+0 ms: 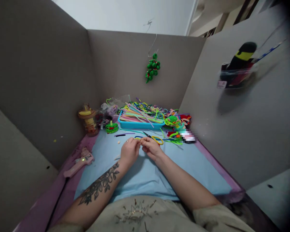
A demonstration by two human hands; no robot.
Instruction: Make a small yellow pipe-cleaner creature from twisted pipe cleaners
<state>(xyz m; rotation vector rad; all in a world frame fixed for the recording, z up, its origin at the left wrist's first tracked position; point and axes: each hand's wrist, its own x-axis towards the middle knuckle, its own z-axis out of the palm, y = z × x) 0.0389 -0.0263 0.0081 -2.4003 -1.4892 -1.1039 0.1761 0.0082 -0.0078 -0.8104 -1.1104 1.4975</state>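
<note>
My left hand (130, 150) and my right hand (151, 149) meet over the blue cloth (145, 180), with their fingertips pinched close together. A small yellowish bit shows at the fingertips, but the fingers hide most of it and I cannot tell its kind. Just beyond my right hand lies a pair of scissors (157, 139) with yellow handles and dark blades spread apart. A dark blue pipe cleaner (168, 139) runs out to the right. Left of my left hand is a small pale round piece (119, 142).
A blue tray (141, 124) heaped with pipe cleaners (140, 113) stands at the back. A green fuzzy figure (111, 127) and a lidded cup (89, 120) are left of it. A pink glue gun (79, 164) lies at left, a phone (188, 136) at right. Grey panels enclose the table.
</note>
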